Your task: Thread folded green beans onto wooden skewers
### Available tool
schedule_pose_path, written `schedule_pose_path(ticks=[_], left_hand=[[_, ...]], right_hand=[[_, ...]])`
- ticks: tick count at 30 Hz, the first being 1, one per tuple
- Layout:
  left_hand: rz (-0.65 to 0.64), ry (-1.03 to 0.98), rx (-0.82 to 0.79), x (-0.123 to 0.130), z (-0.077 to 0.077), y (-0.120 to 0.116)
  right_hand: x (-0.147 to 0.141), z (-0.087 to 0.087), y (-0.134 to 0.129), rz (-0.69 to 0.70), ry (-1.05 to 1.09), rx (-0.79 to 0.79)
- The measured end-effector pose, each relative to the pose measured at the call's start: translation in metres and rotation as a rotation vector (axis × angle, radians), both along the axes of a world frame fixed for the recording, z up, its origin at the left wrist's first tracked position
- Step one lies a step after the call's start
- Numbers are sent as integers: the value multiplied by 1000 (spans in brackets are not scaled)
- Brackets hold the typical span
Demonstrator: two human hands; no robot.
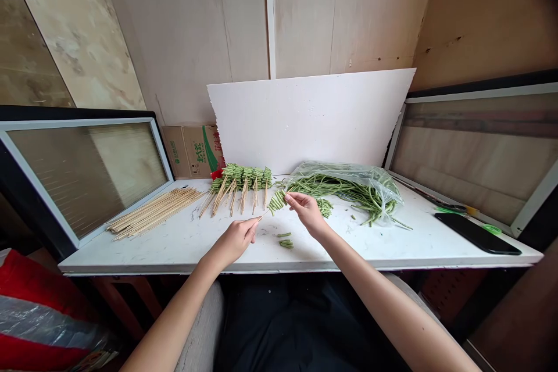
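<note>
My left hand (238, 239) is closed on the lower end of a wooden skewer, which points up to the right. Several short green bean pieces (277, 201) sit side by side on that skewer. At its far end, my right hand (305, 209) pinches the outermost bean piece between thumb and fingers. A few loose cut pieces (286, 243) lie on the white table (209, 253) below the hands. A small pile of cut beans (325, 207) is just behind my right hand. Finished-looking bean skewers (244, 177) are stacked behind my left hand, sticks toward me.
Bare skewers (154, 212) lie at the left. Long green beans (349, 189) spill from a clear plastic bag (383, 177) at the right. A black phone (477, 233) and scissors (449, 204) are farther right. A cardboard box (187, 151) and white board (309, 122) stand behind.
</note>
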State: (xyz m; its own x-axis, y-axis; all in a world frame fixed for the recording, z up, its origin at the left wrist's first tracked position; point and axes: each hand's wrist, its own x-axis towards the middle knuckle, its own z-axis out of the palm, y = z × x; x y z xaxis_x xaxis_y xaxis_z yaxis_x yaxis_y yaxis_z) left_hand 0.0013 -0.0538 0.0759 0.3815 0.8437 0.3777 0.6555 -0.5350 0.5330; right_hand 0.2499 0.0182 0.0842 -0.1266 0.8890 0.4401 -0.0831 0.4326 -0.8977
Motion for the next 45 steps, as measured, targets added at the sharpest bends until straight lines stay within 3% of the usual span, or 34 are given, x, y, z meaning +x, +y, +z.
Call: schedule_pose_path(ticks=[5, 8, 19, 29, 35, 45], left_hand=[[19, 6, 1, 0, 1, -1], [21, -6, 7, -1, 2, -1], [17, -60, 3, -2, 0, 1], [21, -73, 10, -3, -4, 5], [30, -72, 22, -4, -4, 6], [41, -24, 10, -4, -6, 6]], right_hand=[[-2, 4, -5, -78, -80, 85], [-2, 4, -6, -72, -63, 54], [1, 1, 1, 193, 207, -206], [8, -6, 6, 389, 258, -306], [7, -7, 4, 399, 281, -303], [-4, -6, 2, 276, 285, -258]])
